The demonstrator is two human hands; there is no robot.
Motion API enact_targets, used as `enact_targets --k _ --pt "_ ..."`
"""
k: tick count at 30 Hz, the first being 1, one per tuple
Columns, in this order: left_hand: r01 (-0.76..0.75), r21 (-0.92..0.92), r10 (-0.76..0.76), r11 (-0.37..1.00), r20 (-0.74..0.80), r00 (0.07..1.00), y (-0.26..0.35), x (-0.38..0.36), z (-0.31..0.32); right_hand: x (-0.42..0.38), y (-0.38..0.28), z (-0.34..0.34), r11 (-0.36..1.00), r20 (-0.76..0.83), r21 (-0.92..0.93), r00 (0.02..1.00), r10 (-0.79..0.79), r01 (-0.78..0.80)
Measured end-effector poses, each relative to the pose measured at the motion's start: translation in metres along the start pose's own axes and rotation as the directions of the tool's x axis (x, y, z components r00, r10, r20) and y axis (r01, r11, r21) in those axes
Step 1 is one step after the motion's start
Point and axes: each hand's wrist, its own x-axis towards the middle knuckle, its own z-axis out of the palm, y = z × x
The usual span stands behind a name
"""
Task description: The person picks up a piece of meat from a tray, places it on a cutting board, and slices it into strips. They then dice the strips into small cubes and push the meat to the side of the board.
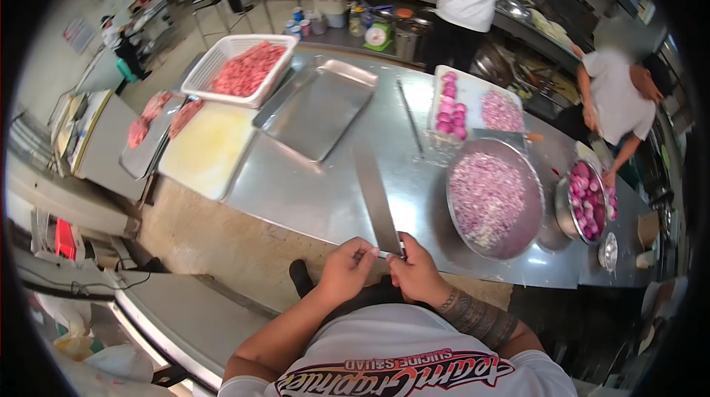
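A large knife with a broad, long blade (376, 201) points away from me over the near edge of the steel table. My right hand (416, 271) is closed around its handle end. Close beside it, my left hand (347, 267) is closed, its fingers pinching a thin pale strip (382, 253) at the heel of the blade. What this strip is, I cannot make out. To the right of the blade stands a big metal bowl (534, 208) of chopped red onion (487, 194). A dark thin rod (410, 117) lies farther back on the table.
On the left are a white cutting board (207, 149), a steel tray (314, 112) and a white basket (194, 80) of raw meat. Peeled onions (451, 109) lie on a board at the back. A co-worker (620, 94) handles a knife beside a bowl of onions (584, 201).
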Motion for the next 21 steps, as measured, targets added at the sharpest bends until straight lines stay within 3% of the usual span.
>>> enact_targets --k 5,9,15,18,21 --pt "0.06 -0.003 -0.06 0.998 -0.03 0.998 -0.026 0.016 -0.094 0.053 -0.012 0.071 0.995 0.012 0.084 0.999 0.048 -0.049" --pt "0.026 0.162 -0.026 0.987 0.0 1.0 -0.039 0.025 -0.205 0.097 -0.014 0.143 0.999 0.021 -0.003 0.999 0.041 -0.041" --pt "0.108 0.164 -0.096 0.981 -0.076 0.992 -0.043 0.055 -0.364 0.145 -0.015 0.239 0.992 0.044 0.016 0.992 0.121 -0.121" --pt "0.092 0.208 -0.079 0.974 -0.073 0.994 -0.047 0.075 -0.406 0.165 -0.03 0.269 0.989 0.065 0.051 0.989 0.136 -0.139" --pt "0.051 0.244 -0.033 0.969 -0.077 0.996 -0.051 0.095 -0.423 0.19 -0.053 0.284 0.988 0.12 -0.077 0.982 0.144 -0.135"
